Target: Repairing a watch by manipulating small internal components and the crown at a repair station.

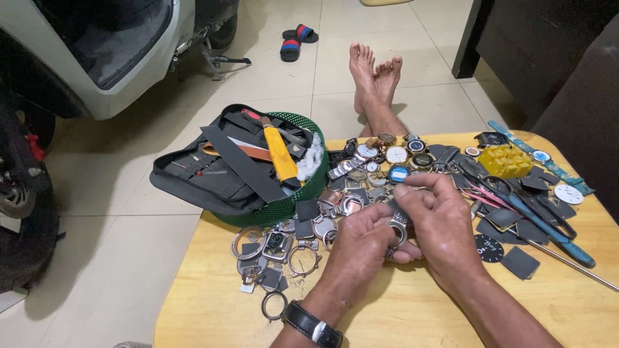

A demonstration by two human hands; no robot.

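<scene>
Both our hands meet over the middle of the wooden table [400,322]. Left hand [361,248] grips a metal watch case [398,225], cupped from below, fingers curled. Right hand [438,222] closes over it from the right, fingertips pinched on top. Case between palms, nearer the left. Loose watch parts [284,248] lie just left.

Bright, even indoor light falls from above, leaving soft shadows under the hands [400,232] on the table [412,309] and beside the basket [284,206]. The pale floor tiles [258,84] carry a mild sheen, without harsh glare. Focus is sharp at the centre; wide-lens stretching bends the edges, and the right-hand corner lies in dark shade.
</scene>
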